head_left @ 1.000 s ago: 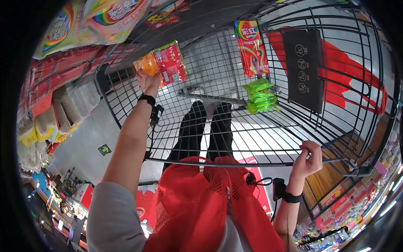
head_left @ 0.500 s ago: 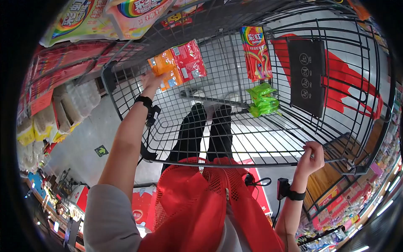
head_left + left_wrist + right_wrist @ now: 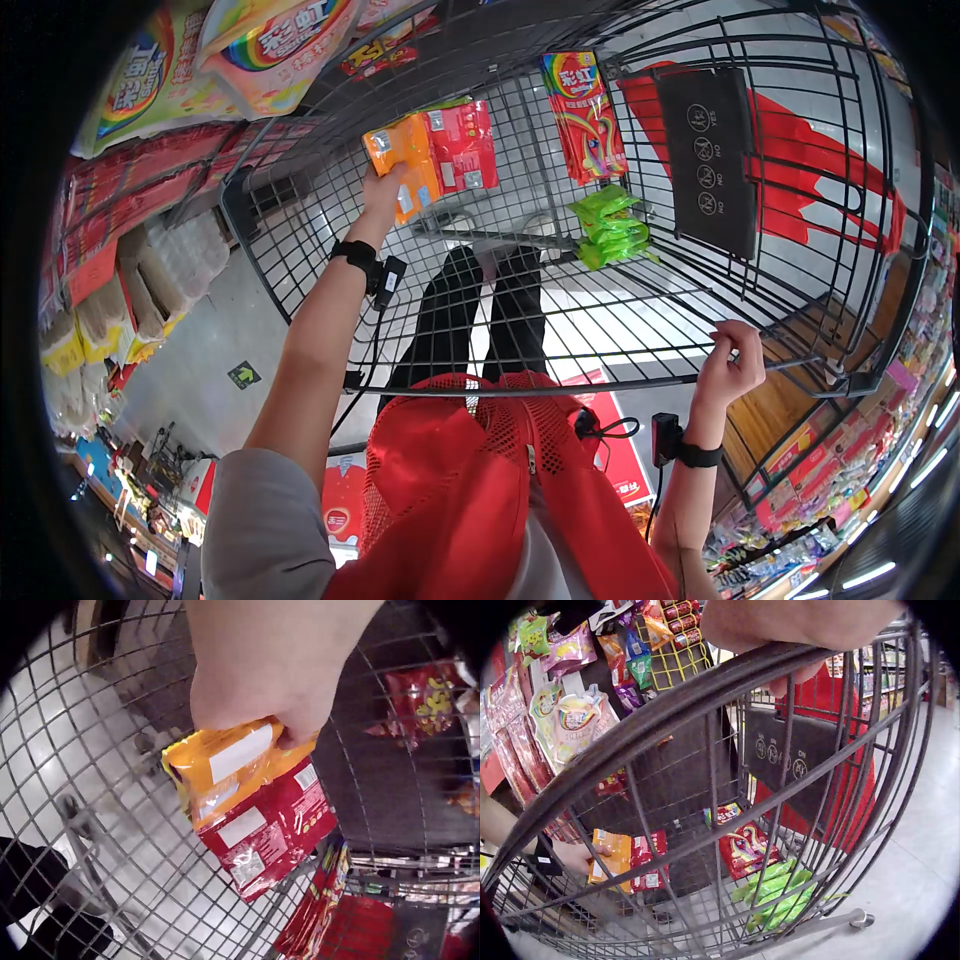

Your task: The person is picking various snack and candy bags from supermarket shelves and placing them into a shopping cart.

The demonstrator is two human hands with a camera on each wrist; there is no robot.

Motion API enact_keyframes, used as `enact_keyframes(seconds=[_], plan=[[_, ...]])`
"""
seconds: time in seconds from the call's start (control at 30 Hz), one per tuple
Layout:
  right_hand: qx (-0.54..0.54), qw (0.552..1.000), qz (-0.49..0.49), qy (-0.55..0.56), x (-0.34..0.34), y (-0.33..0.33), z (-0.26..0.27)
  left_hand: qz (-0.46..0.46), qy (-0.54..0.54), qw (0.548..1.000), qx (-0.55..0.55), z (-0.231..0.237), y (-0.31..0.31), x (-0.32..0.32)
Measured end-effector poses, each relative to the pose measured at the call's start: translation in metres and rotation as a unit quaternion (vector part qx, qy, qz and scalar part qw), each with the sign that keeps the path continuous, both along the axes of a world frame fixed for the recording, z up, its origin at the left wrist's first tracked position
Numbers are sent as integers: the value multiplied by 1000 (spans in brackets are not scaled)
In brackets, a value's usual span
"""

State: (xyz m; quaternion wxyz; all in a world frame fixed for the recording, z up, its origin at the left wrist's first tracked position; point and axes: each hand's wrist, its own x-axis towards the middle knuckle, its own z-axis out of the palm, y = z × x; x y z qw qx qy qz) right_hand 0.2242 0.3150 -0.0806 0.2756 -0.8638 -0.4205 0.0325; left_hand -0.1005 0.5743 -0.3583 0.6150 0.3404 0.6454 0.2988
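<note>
My left hand (image 3: 382, 195) pinches an orange candy packet (image 3: 232, 765) at its edge inside the wire shopping cart (image 3: 480, 387), thumb on its printed back. A red candy packet (image 3: 462, 145) lies right against the orange one; in the left wrist view both show white label panels. My right hand (image 3: 732, 370) holds the cart's rim, its fingertips (image 3: 799, 677) showing under the bar in the right wrist view. Further right in the basket lie red rainbow-print candy packets (image 3: 585, 118) and, nearer me, shiny green packets (image 3: 612, 228).
A dark panel (image 3: 705, 165) with warning icons and a red sheet (image 3: 800, 170) are on the cart's right side. Shelves at the left hold large rainbow-logo candy bags (image 3: 285, 45) and stacked red packs (image 3: 150, 180). A green arrow sign (image 3: 243, 375) is on the floor.
The orange and red packets have shifted right in the basket and turned, with the left hand staying at the orange one. The right hand keeps its place on the rim.
</note>
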Motion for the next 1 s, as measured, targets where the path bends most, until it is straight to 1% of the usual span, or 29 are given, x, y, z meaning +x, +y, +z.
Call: enact_keyframes(seconds=[0.03,0.1,0.13,0.2,0.23,0.3,0.33,0.4,0.43,0.5,0.53,0.6,0.63,0.7,0.73,0.77,0.8,0.83,0.87,0.93,0.97,1.0], plan=[[1,1000,-2,0,0,0,0,-2,0,1000,1,11,1,9],[4,1000,2,5,1,-1,0,-71,-54,996,-32,37,2,29],[4,1000,1,5,1,-1,0,-72,-53,995,-31,48,3,39],[12,1000,20,6,2,-1,0,-152,-97,983,-22,67,4,61],[12,1000,18,6,2,-1,2,-154,-96,983,-22,77,3,73],[11,1000,18,13,0,1,4,-166,-150,975,-9,96,0,93],[12,1000,17,13,0,1,5,-168,-149,974,-9,105,-2,102],[12,999,34,2,1,1,6,-157,-189,969,-5,121,-6,115],[13,999,33,3,1,1,5,-158,-188,969,-4,130,-8,119],[31,998,46,7,3,-1,3,-99,-244,963,-60,146,-13,125],[32,998,45,8,4,-1,3,-101,-244,963,-59,150,-16,127],[32,998,52,10,4,-2,4,-15,-242,966,-86,155,-20,129],[36,998,58,11,5,-1,4,-17,-241,967,-86,157,-23,127],[37,997,61,17,6,-2,5,-73,-185,980,-25,158,-24,118],[39,997,65,22,6,-2,5,-74,-184,980,-25,155,-21,112],[48,996,66,19,7,-3,3,-115,-95,989,8,149,-18,103],[49,996,65,21,8,-4,3,-155,-6,987,40,143,-13,95],[51,996,70,19,8,-4,2,-136,-12,990,40,138,-9,87],[53,996,75,17,9,-5,2,-137,-10,990,40,128,-2,78],[53,996,73,20,9,-6,2,-203,123,968,87,104,10,55],[53,996,72,20,9,-7,2,-204,125,967,87,93,17,43],[55,996,71,20,9,-7,2,-254,323,907,93,90,24,36]])
